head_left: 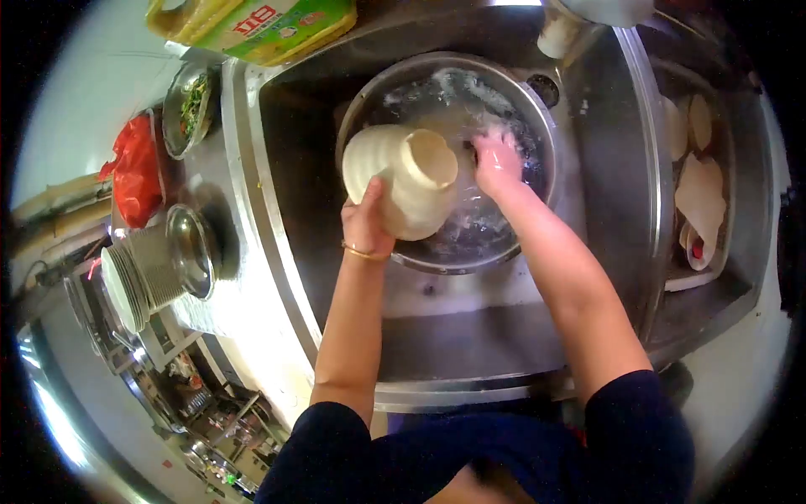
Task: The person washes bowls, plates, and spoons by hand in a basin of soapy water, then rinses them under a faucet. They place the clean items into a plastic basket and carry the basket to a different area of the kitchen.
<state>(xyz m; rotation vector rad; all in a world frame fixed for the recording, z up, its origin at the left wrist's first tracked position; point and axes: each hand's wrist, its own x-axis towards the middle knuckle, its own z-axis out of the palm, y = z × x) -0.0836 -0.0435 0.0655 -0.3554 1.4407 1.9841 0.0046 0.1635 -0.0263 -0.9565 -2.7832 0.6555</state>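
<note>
My left hand (368, 225) grips a cream-coloured bowl (378, 160), thumb on its outside. The bowl is tipped over, and its round foot (432, 158) faces up and to the right. Beneath it is a large round metal basin (449, 269) of sudsy water, set in the sink. My right hand (497, 160) is wet and low over the water inside the basin, right of the bowl and apart from it. Its fingers look curled, with a small dark patch at their left edge. Whatever they hold is too blurred to name.
A yellow-green jug (269, 29) stands behind the sink. On the left counter are a bowl of greens (191, 109), a red plastic bag (136, 172), stacked plates (126, 286) and a metal bowl (191, 252). The right sink compartment contains several pale dishes (701, 197). A drain (544, 88) lies beside the basin.
</note>
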